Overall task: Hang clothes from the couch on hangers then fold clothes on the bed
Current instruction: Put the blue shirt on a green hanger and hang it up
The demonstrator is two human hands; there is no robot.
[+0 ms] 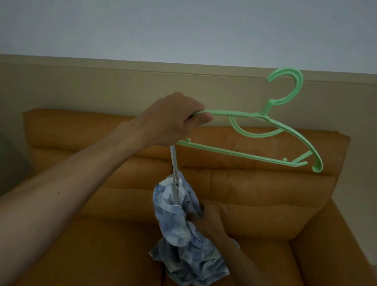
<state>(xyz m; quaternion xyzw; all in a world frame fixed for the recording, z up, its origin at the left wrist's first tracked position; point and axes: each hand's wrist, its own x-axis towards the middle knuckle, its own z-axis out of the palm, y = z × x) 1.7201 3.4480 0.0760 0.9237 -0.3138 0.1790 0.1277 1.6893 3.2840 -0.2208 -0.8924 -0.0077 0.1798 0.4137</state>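
Note:
My left hand (173, 119) grips the left end of a green plastic hanger (273, 135), held up in front of the couch back, hook pointing up. A thin white strap (174, 171) runs down from that same hand to a crumpled blue-and-white patterned garment (184, 249), which dangles with its lower end lying on the couch seat. My right hand (206, 222) is pushed into the garment's right side and holds a bunch of the fabric; its fingers are partly hidden in the cloth.
An orange-brown leather couch (268, 204) fills the lower view, with a back cushion, seat cushions and a right armrest (341, 276). Behind it stands a beige and pale grey wall (143, 77).

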